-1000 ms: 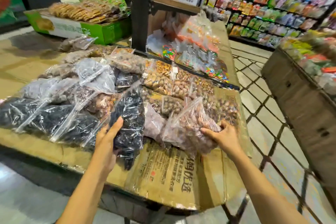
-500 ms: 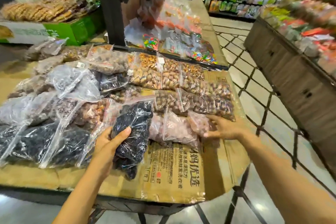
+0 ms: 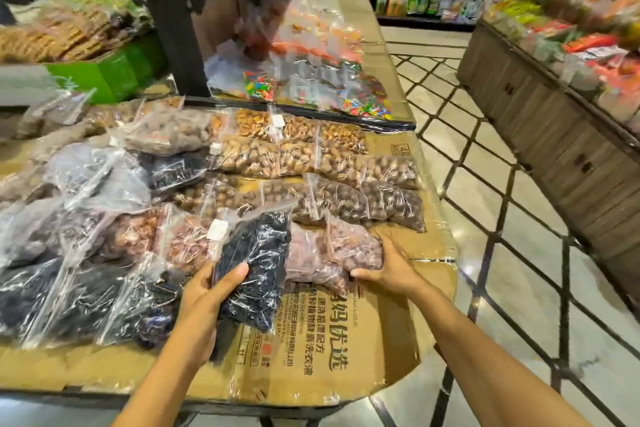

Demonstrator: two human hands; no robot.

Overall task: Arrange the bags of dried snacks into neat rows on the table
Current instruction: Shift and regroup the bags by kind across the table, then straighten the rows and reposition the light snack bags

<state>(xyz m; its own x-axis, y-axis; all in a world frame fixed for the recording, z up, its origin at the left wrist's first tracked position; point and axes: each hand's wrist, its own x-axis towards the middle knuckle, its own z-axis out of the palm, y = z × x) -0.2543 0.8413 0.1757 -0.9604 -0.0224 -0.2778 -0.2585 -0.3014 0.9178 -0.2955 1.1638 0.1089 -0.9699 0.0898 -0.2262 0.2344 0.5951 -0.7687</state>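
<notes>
Clear zip bags of dried snacks lie in rows on a cardboard-covered table (image 3: 346, 350). My left hand (image 3: 204, 298) grips a bag of dark dried fruit (image 3: 259, 263), tilted up near the front edge. My right hand (image 3: 388, 267) holds the lower end of a pinkish-brown snack bag (image 3: 353, 246) just right of it. Behind these lie bags of brown nuts (image 3: 346, 201) and lighter nuts (image 3: 270, 156). More dark bags (image 3: 69, 295) are piled to the left.
A black shelf post (image 3: 166, 17) rises behind the bags, with bags of coloured candy (image 3: 311, 90) beyond it. A green box of biscuits (image 3: 104, 69) stands at the back left. A wooden display counter (image 3: 554, 135) lines the tiled aisle on the right.
My right hand has slid down from the bag's side to grip its lower end, pulling it flat. The dark bag in my left hand has lifted slightly. The view has shifted closer and to the right.
</notes>
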